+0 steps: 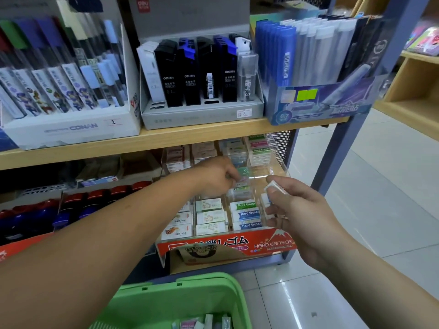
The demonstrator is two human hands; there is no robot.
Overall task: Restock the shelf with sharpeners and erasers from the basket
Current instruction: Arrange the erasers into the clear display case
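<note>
A clear acrylic eraser display (281,170) with a red "Hard Eraser" front stands on the lower shelf, with rows of boxed erasers (247,213) in its compartments. My left hand (213,178) reaches into a middle compartment and pinches a small eraser (242,184) there. My right hand (301,210) hovers at the display's right side and holds white wrapped erasers (275,187) between thumb and fingers. The green basket (213,288) sits on the floor below, with several small packs (202,322) in it.
The upper wooden shelf (166,138) carries boxes of pencil leads. Red and blue items (71,205) fill the lower shelf at left. A grey metal post (337,148) marks the shelf's right end. Tiled floor and another wooden shelf unit (411,86) lie to the right.
</note>
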